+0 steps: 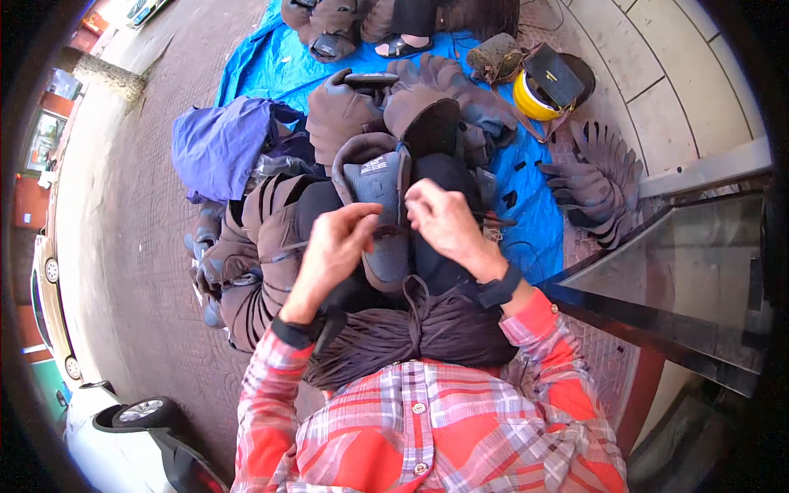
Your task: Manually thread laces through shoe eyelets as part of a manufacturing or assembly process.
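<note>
On our far left, a purple cloth bundle (222, 148) sits above dark, nested shoe uppers (251, 263); no writing on these is legible to us.

Next comes our left hand (335, 245). Its fingers are curled, with thumb and forefinger close together, near the left edge of a grey-blue shoe upper (374, 189). We cannot tell whether they have hold of a thin lace.

The upper lies on our lap, between the two hands and over the black trousers (436, 259), its padded collar pointing away from us. We judge it light, soft and bendy, with a cloth face that should grip rather than slip and is unlikely to break. The padded collar or the side edges look the surest places to take hold. Its tongue bears a patch with rows of pale print, too small for us to read reliably.

Below it, against our waist, rests a thick hank of dark laces (460, 333), probably limp and prone to tangling.

Our right hand (444, 220) hangs over the upper's right side, its fingers bent, partly spread and blurred; whether they grasp anything, we cannot tell.

Farther right, a black case (554, 76) with a small, unreadable gold mark sits on a yellow tub (530, 103), beyond a fanned stack of brown-grey pieces (604, 185).
</note>
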`<state>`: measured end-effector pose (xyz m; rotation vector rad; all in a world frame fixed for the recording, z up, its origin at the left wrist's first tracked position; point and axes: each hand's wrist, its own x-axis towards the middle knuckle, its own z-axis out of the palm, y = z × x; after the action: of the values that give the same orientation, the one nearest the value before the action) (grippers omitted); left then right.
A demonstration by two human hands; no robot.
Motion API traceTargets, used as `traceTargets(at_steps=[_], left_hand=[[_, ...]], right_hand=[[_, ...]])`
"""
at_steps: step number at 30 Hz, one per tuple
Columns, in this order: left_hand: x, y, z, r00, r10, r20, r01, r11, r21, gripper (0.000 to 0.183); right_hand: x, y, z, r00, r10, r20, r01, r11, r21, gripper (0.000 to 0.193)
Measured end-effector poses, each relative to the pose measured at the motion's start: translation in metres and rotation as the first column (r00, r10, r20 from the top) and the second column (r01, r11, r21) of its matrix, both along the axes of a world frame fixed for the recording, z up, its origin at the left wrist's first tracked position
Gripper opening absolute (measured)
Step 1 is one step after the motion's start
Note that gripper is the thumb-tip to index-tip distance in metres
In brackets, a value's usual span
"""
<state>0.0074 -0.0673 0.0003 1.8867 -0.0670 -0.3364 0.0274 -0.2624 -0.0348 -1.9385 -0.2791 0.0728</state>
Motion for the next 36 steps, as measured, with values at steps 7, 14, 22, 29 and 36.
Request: traceTargets(at_steps=[7, 14, 22, 29, 36], left_hand=[[0.011, -0.012, -0.012, 0.98, -0.097, -0.171, 0.106, 0.993, 0.044, 0.028], [0.021, -0.014, 0.001, 0.954, -0.184, -0.236, 0.219, 0.967, 0.128, 0.031], [0.056, -0.016, -0.004, 0.909, -0.383, -0.164, 0.415, 0.86, 0.297, 0.022], [0.067, -0.035, 0.001, 0.804, -0.551, -0.226, 0.569, 0.598, 0.565, 0.016], [0.074, 0.002, 0.039, 0.415, -0.892, 0.179, 0.186, 0.276, 0.943, 0.014]], right_hand=[[-0.01, -0.007, -0.008, 0.991, 0.069, 0.11, -0.044, 0.975, -0.219, 0.004], [-0.011, -0.002, -0.009, 0.99, 0.095, 0.104, -0.051, 0.93, -0.365, 0.003], [-0.01, -0.002, -0.011, 0.975, 0.198, 0.102, -0.148, 0.919, -0.365, 0.017], [-0.005, 0.002, -0.016, 0.994, 0.1, 0.044, -0.084, 0.954, -0.287, 0.03], [-0.025, -0.001, 0.012, 0.898, 0.2, 0.393, 0.073, 0.81, -0.581, 0.013]])
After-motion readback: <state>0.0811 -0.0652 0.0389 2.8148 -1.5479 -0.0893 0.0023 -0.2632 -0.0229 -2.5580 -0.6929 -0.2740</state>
